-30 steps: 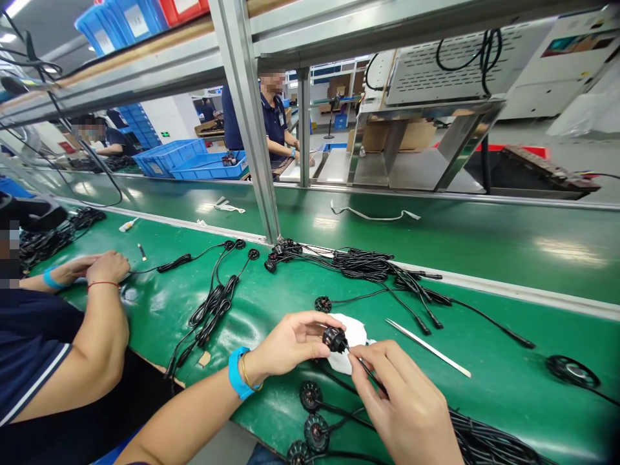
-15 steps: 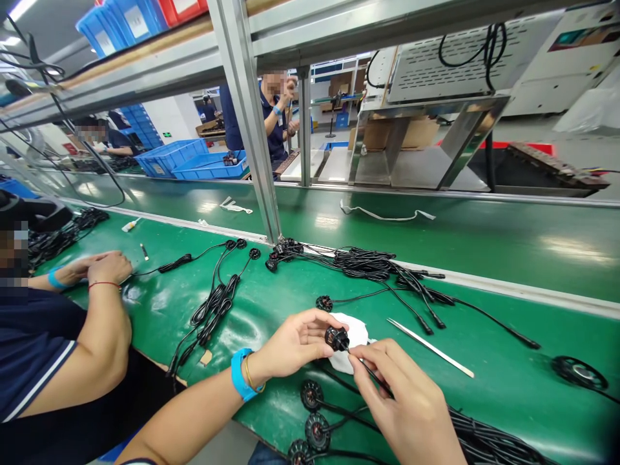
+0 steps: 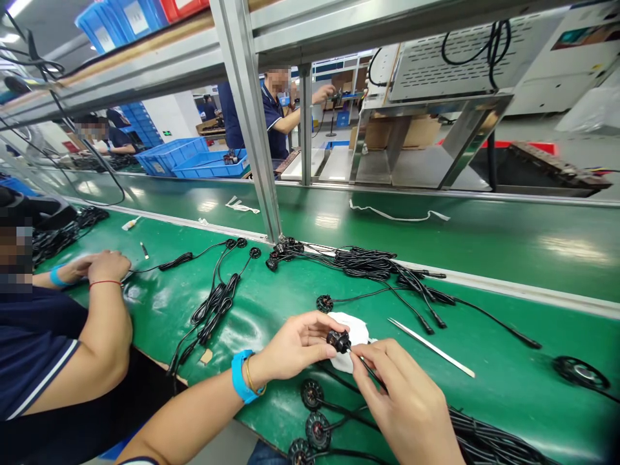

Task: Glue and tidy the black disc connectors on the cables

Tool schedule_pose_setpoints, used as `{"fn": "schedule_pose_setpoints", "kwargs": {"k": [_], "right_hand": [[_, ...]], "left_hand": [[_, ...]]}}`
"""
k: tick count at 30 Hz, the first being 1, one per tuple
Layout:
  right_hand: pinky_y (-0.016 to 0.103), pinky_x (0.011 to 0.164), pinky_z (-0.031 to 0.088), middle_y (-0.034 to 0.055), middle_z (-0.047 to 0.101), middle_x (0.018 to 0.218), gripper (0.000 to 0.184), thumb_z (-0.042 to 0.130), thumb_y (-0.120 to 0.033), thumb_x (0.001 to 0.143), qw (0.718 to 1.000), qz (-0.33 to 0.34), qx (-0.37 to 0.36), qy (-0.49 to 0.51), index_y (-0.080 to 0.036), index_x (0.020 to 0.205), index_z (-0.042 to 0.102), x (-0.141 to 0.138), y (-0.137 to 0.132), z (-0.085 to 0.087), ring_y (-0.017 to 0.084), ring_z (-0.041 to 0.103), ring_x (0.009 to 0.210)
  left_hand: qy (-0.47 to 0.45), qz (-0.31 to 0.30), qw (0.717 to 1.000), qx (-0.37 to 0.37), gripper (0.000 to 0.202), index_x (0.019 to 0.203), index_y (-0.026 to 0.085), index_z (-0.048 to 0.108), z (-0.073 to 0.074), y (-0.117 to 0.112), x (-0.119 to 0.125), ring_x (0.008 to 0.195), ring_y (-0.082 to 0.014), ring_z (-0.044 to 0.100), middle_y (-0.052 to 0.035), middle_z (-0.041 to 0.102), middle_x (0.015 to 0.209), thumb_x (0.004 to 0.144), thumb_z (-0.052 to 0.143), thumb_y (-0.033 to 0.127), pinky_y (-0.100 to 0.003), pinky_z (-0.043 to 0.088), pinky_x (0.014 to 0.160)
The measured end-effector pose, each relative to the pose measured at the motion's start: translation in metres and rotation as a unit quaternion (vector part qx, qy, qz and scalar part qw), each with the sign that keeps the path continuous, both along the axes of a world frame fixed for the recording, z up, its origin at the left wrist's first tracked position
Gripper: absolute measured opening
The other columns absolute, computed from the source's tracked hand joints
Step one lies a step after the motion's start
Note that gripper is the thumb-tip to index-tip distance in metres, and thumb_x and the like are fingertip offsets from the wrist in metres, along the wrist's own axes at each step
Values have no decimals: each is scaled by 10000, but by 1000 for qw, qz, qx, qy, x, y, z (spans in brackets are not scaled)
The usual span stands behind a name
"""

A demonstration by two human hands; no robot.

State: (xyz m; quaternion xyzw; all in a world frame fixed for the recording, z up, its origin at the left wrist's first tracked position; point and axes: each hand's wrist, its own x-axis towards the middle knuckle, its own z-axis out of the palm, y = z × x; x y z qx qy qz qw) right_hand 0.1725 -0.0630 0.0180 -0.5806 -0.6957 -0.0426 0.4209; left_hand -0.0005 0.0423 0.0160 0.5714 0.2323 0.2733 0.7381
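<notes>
My left hand [image 3: 298,342], a blue band on its wrist, is closed around a small black round cable head [image 3: 338,340]. Close against that head, the fingertips of my right hand [image 3: 402,387] pinch a black cable [image 3: 372,373]; a small pale bit shows at the fingertips, too small to make out. Behind the held head lies a white cloth-like piece [image 3: 356,329] on the green mat. Several round black cable heads [image 3: 318,431] rest below my hands, their cables running right under my right hand.
A bundle of black cables [image 3: 365,261] lies along the bench's back edge. White tweezers or a thin stick [image 3: 431,347] and a black ring-shaped part [image 3: 580,372] lie right. A co-worker's hands [image 3: 109,265] work at left. A metal post [image 3: 249,123] rises beyond the mat.
My hands have barely moved; the cable head is tilted slightly differently. White strips on the green belt have shifted right. The person across the belt has stretched an arm out to the right.
</notes>
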Motion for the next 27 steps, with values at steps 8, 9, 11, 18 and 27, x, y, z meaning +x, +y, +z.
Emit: {"fn": "schedule_pose_setpoints", "kwargs": {"k": [8, 9, 11, 18, 27], "right_hand": [[233, 684, 476, 32, 618, 890, 85, 552, -221, 972, 999, -8, -13, 29, -211, 1035, 609, 0, 3, -7, 114, 599, 722], [232, 679, 477, 33, 620, 893, 94, 557, -225, 970, 999, -6, -13, 33, -208, 1048, 608, 0, 3, -6, 115, 600, 723], [235, 681, 475, 34, 622, 883, 83, 561, -219, 969, 999, -5, -11, 36, -206, 1038, 605, 0, 2, -6, 121, 603, 732], [248, 711, 437, 14, 602, 822, 46, 567, -162, 961, 999, -15, 32, 0, -190, 968, 604, -5, 3, -5, 116, 571, 722], [247, 677, 419, 7, 577, 770, 63, 565, -168, 967, 998, -17, 50, -14, -176, 912, 595, -10, 7, -13, 112, 547, 682]], "left_hand": [[-11, 5, 1000, -25, 327, 1081, 175, 681, -5, 2, 1, 985, -191, 705, -101, 731, 1118, 791, 817, 239, -316, 530, 904], [-18, 6, 999, -32, 327, 1084, 174, 679, -5, 2, 1, 987, -193, 704, -104, 729, 1121, 794, 815, 243, -321, 527, 912], [-30, 8, 998, -45, 333, 1082, 175, 677, -6, 2, 1, 995, -197, 704, -106, 729, 1128, 789, 820, 242, -329, 520, 926], [11, 15, 998, -67, 558, 1292, 192, 653, 1, -2, 7, 1039, -244, 709, -136, 708, 1240, 769, 829, 275, -361, 519, 947], [26, 55, 998, -3, 411, 1251, 163, 673, 1, -14, 13, 1149, -273, 671, -132, 733, 1209, 862, 716, 287, -375, 501, 1001]]}}
